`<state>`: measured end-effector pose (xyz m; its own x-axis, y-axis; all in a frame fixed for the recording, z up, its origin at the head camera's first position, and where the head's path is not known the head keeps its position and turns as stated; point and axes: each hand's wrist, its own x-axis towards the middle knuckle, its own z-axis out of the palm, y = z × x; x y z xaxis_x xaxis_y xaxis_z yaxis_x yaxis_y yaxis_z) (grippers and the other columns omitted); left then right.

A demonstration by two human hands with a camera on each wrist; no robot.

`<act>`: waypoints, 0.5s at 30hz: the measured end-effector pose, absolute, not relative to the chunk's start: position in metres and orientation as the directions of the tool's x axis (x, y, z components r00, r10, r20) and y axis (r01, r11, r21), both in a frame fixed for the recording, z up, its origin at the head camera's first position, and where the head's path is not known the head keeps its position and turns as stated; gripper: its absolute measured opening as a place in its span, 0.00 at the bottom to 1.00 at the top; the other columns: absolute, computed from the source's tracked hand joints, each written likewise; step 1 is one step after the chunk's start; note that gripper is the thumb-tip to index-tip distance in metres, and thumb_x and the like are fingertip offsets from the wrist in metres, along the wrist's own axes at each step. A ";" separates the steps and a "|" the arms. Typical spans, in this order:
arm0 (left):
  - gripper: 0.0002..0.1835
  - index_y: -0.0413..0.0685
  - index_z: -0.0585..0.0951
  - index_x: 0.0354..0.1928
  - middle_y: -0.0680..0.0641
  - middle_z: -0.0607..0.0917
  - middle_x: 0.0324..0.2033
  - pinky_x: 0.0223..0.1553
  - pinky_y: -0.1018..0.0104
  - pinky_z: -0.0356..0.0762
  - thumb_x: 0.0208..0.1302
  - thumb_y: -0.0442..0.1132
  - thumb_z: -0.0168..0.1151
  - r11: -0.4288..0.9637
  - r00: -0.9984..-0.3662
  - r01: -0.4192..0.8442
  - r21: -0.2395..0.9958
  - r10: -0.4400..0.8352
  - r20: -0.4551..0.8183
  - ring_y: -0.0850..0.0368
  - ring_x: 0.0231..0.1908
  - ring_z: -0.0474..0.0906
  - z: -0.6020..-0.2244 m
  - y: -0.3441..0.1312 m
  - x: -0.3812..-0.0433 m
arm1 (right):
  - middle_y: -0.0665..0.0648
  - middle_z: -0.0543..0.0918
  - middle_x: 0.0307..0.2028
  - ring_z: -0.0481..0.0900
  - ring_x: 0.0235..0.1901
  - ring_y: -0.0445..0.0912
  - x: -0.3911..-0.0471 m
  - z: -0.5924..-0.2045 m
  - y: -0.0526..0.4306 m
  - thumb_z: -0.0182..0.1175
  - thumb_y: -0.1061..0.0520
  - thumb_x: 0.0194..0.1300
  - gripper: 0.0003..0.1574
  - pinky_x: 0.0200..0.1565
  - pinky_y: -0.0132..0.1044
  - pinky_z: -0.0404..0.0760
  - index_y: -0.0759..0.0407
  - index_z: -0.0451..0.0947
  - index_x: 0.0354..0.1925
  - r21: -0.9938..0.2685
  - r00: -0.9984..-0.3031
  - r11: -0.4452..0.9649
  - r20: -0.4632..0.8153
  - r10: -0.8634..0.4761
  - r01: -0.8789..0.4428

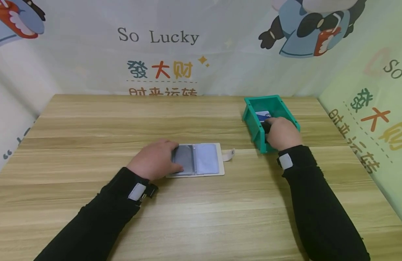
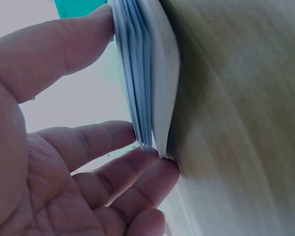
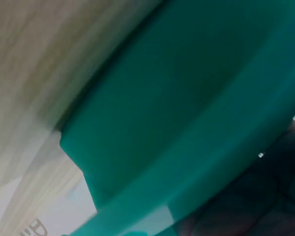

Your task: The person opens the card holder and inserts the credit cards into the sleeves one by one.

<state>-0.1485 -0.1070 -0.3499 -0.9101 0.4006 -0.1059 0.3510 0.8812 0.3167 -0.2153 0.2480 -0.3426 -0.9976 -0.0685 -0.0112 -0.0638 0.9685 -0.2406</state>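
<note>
An open card holder (image 1: 204,158) with clear plastic sleeves lies on the table, its white cover showing round the edge. My left hand (image 1: 154,159) grips its left half, the thumb over the sleeves and the fingers along the edge. From the left wrist, the thumb touches the stacked sleeves (image 2: 135,73) and fingertips meet the cover (image 2: 164,69). My right hand (image 1: 283,133) reaches into a green bin (image 1: 253,125), next to a blue and white card (image 1: 262,115). A dark thing (image 1: 266,127) shows by its fingers; I cannot tell whether they hold it.
The bin stands on the wood-grain table (image 1: 201,217) at the back right. A short strap (image 1: 228,155) sticks out from the holder's right side. Printed cloth (image 1: 220,54) hangs behind the table and along its sides. In the right wrist view the bin's wall (image 3: 152,113) fills most of the picture.
</note>
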 end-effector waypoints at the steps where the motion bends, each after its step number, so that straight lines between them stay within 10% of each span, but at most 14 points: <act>1: 0.39 0.37 0.71 0.61 0.41 0.76 0.52 0.45 0.53 0.75 0.52 0.55 0.68 0.881 -0.910 0.350 0.318 0.400 -0.106 0.51 0.42 0.71 -0.350 -0.107 -0.149 | 0.71 0.75 0.52 0.70 0.50 0.62 -0.215 -0.343 0.248 0.55 0.64 0.61 0.25 0.54 0.58 0.68 0.67 0.71 0.58 -0.236 -0.997 0.970 -0.012 -0.072 -0.067; 15: 0.38 0.37 0.71 0.60 0.41 0.76 0.52 0.46 0.53 0.74 0.52 0.55 0.68 0.884 -0.912 0.350 0.312 0.397 -0.104 0.52 0.42 0.71 -0.349 -0.106 -0.148 | 0.72 0.75 0.48 0.71 0.42 0.60 -0.213 -0.343 0.244 0.45 0.67 0.65 0.21 0.50 0.60 0.71 0.65 0.74 0.54 -0.202 -0.998 0.979 -0.056 -0.039 -0.027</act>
